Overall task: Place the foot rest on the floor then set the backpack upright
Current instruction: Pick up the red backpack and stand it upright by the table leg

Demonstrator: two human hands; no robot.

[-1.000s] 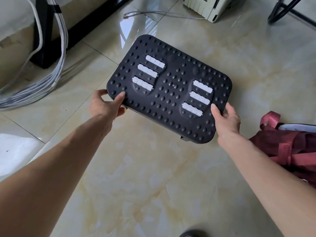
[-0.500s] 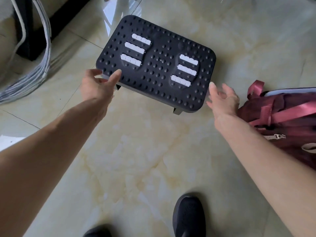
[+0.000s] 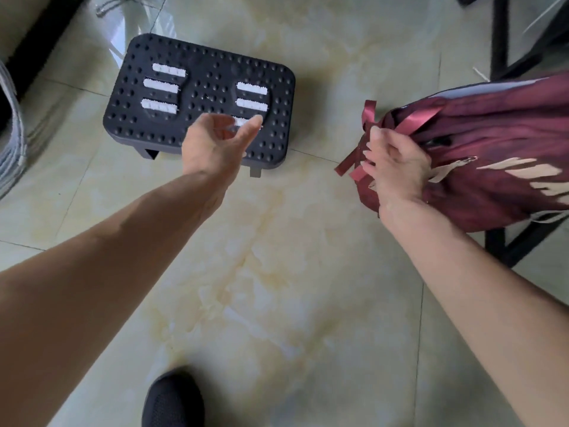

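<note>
The black foot rest point(image 3: 203, 90), studded with bumps and white roller strips, stands on its legs on the tiled floor at upper left. My left hand point(image 3: 215, 146) hovers open above its near right corner, fingers spread, holding nothing. The maroon backpack point(image 3: 480, 155) lies tilted on its side at the right, with pale stripes on its face and loose straps at its top end. My right hand point(image 3: 395, 167) is closed on the backpack's top end among the straps.
A bundle of grey cables point(image 3: 12, 131) lies at the far left beside a dark furniture base point(image 3: 37, 35). Black metal legs point(image 3: 505, 41) stand behind and under the backpack. My black shoe point(image 3: 174, 399) is at the bottom centre. Glossy marble tiles point(image 3: 277, 272) cover the floor.
Both hands let go of the foot rest, which now stands on the floor. My right hand moved right and took hold of the backpack's top; my left hand drifted right over the foot rest.
</note>
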